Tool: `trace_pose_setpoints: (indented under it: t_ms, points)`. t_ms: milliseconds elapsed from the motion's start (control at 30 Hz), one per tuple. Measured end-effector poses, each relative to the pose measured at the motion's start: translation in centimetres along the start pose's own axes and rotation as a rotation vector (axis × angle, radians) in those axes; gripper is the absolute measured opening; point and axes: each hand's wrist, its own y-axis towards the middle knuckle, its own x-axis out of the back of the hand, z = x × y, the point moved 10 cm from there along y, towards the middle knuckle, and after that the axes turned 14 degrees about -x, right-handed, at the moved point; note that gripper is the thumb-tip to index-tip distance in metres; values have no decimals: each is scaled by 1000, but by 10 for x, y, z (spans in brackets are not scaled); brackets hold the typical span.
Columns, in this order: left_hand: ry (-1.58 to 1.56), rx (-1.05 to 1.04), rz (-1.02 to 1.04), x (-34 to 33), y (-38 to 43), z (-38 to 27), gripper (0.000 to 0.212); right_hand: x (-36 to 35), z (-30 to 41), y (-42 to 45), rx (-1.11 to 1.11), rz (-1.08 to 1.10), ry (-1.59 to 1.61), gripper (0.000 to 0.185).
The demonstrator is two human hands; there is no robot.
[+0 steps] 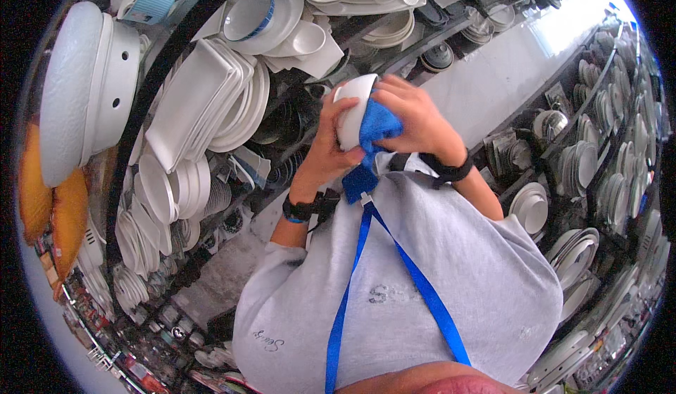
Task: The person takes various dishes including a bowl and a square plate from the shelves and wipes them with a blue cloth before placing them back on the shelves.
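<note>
My left hand (330, 132) grips a white bowl (355, 111) by its outer side, thumb near the lower rim and fingers over the wall. The bowl is tilted on its side, its opening facing right. My right hand (414, 114) presses a blue cloth (377, 119) against the bowl's rim and opening; the fingertips at the rim are partly hidden. The cloth's lower part hangs down toward my chest, close to the clip of a blue lanyard (364, 198). The bowl's inside is mostly hidden by cloth and fingers.
Stacked white rectangular dishes (193, 98) and round plates crowd the shelves on the left, beside a large white vessel (113, 87). A white bowl with a blue rim (248, 16) sits above them. More shelved plates (578, 167) line the right side, across a pale floor aisle (496, 77).
</note>
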Motion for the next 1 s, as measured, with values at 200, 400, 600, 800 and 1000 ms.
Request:
trace_pose_setpoints:
  t_ms: [200,400,600,800,1000]
  points:
    - [-143,43,-170,21,4,-9,92,33,0,0,37,-8,110,56]
    - [-101,-70,-45,-6,20,-15,86,-8,15,4,23,83,-63,57]
    - [-244,-28,-116,-12,15,-20,85,12,21,2,72,-65,-77,58]
    - [-116,13,-23,-11,7,-9,91,-7,15,0,-75,404,-30,54]
    - [-66,45,-372,23,1,-5,128,34,12,-2,-70,246,38,58]
